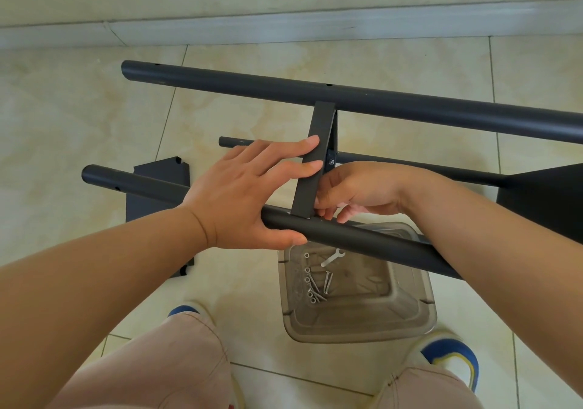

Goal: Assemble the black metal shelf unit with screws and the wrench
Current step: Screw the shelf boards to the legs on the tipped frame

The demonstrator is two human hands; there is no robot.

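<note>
Black steel panel (148, 194) lies flat on the glossy marbled tiles at the far left, notched at its corners, half hidden under the near tube (347, 238), a round matte bar slanting across the scene. Left hand (249, 194) wraps that tube, thumb underneath, while its straight fingers reach onto the flat crossbar (314, 162) joining it to the far tube (347, 96), which has small drilled holes. Below the frame sits a translucent brownish plastic bin (356, 320), squarish with rounded corners; in it lie a small flat silver wrench (332, 257) and a scatter of screws (317, 285), too jumbled to count. Right hand (356, 190) curls in behind the crossbar, fingertips pinched at the joint with the near tube; what they hold I cannot tell. A thinner rod (410, 165) runs behind, toward a dark shelf plate (549, 200) cut off at the right edge.
</note>
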